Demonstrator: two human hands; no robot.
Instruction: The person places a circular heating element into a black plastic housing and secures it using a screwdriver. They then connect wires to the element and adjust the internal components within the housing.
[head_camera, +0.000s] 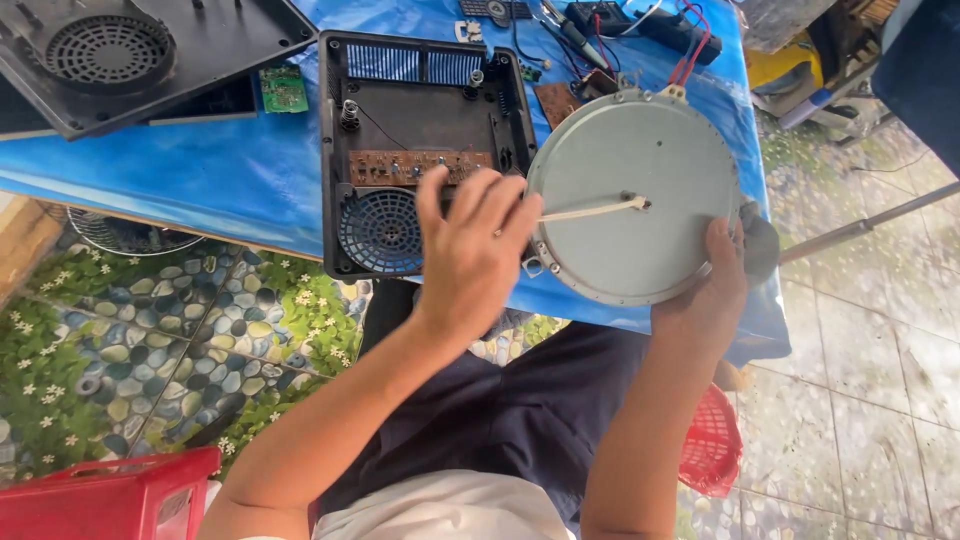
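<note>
My right hand (722, 275) clamps the round grey coil disc (634, 190) at its near rim, while my left hand (470, 255), fingers spread loosely, rests just left of it.

The left hand (470, 255) hides part of the black casing (420, 150).

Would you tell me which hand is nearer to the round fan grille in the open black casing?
Left. The left hand hovers just beside the fan grille; the right hand holds the grey disc's far edge.
</note>
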